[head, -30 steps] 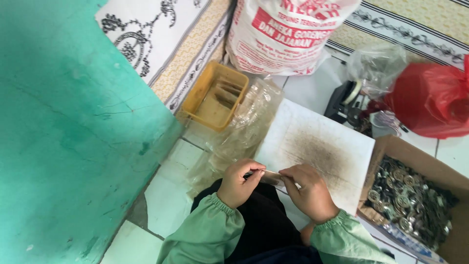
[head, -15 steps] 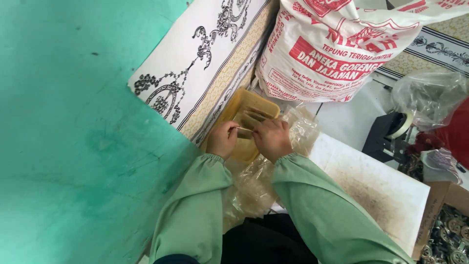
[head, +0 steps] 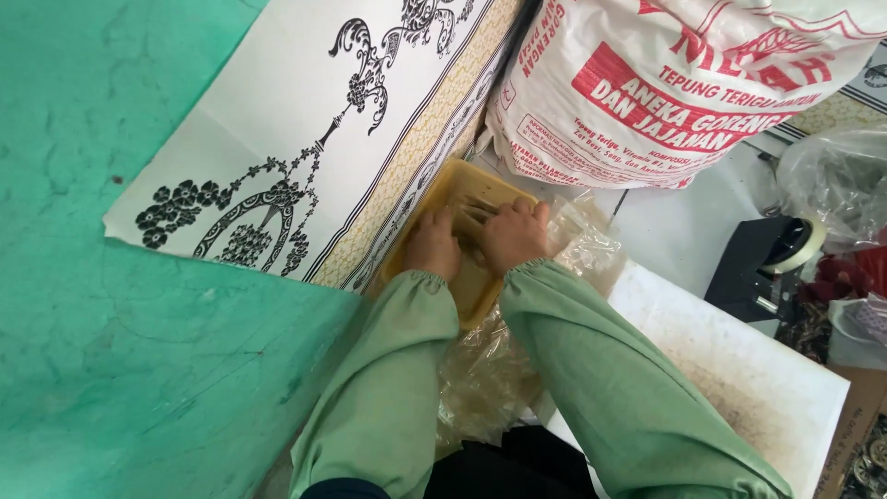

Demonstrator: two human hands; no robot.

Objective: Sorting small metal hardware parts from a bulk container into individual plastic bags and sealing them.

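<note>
Over yellow tray [head: 434,205], both hands lowered inside

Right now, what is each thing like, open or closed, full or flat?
Yellow tray: open-topped, both hands inside.
Left hand: palm down in tray.
Right hand: palm down on thin sticks.
White sack: bulging full.
Clear plastic bag: crumpled.
White board: flat, stained.
</note>
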